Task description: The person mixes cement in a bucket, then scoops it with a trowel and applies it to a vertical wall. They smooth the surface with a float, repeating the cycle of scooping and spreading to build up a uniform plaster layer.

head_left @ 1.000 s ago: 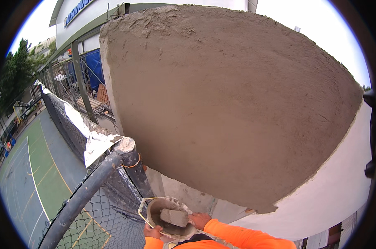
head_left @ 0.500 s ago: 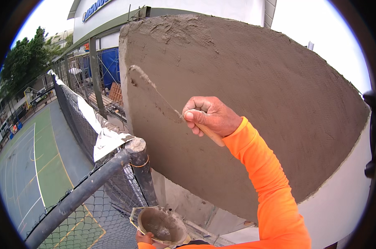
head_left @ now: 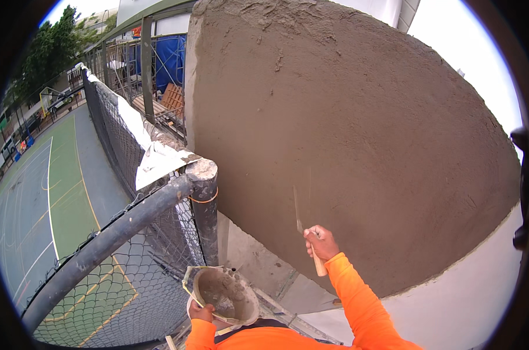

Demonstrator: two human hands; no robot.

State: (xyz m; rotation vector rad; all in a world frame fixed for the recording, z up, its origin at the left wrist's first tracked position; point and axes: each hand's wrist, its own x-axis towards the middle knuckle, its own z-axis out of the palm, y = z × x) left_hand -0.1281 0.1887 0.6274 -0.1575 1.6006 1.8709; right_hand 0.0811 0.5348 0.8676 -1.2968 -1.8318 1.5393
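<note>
My right hand (head_left: 321, 241) is closed round the wooden handle of a trowel (head_left: 297, 210), whose thin blade points up and stands edge-on in front of the wall. Wet grey-brown mortar (head_left: 358, 140) covers most of that wall, rougher along its upper left. Low in the middle, my left hand (head_left: 202, 311) grips the rim of a bucket (head_left: 254, 303) on its left side. Some mortar lies inside the bucket, and its pale handle is folded over to the left. Whether the blade touches the wall, I cannot tell.
A chain-link fence (head_left: 153, 280) with a thick dark pipe rail (head_left: 107, 251) and corner post (head_left: 205, 198) stands close on my left. White sheeting (head_left: 162, 163) hangs over it. Beyond are a sports court (head_left: 72, 198) and scaffolding with a blue tarp (head_left: 170, 61). Below the mortar is pale wall (head_left: 451, 303).
My right hand has moved down and slightly right with the trowel, whose blade has turned from broadside to edge-on. The view has tilted down; my left hand stays on the bucket.
</note>
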